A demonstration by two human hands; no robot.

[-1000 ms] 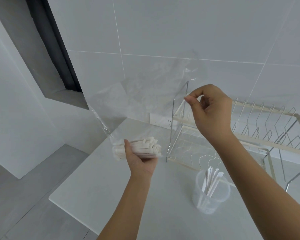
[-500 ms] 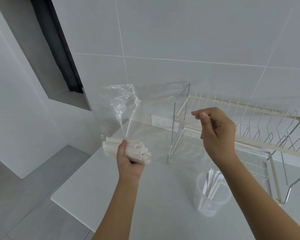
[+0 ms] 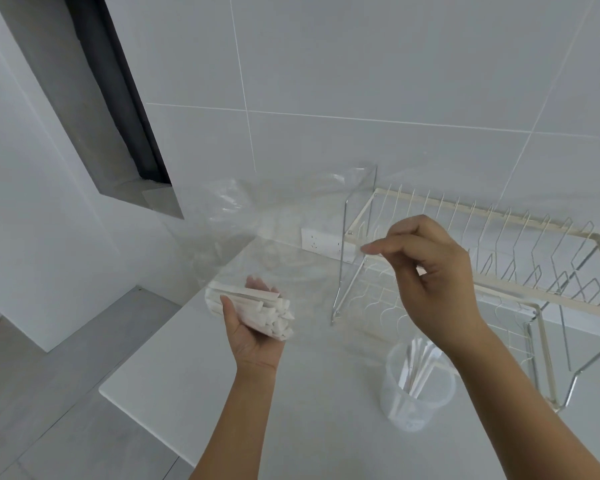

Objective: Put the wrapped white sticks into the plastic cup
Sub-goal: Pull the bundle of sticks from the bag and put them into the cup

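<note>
My left hand (image 3: 253, 332) is palm up over the white counter and cradles a bundle of wrapped white sticks (image 3: 257, 308) inside the bottom of a clear plastic bag (image 3: 267, 230). The bag billows up and to the right. My right hand (image 3: 430, 271) is raised right of the bundle, its thumb and forefinger pinching the bag's thin edge near the rack. A clear plastic cup (image 3: 414, 393) stands on the counter below my right wrist, with several wrapped sticks (image 3: 420, 365) upright in it.
A cream wire dish rack (image 3: 499, 258) fills the back right of the white counter (image 3: 309, 410). A wall socket (image 3: 321, 242) sits on the tiled wall behind the bag. The counter's left edge drops to a grey floor (image 3: 49, 393).
My right hand has come down from head height to level with the rack, still pinching the bag. My left hand has turned palm up and loosened around the bundle. The bag has slackened.
</note>
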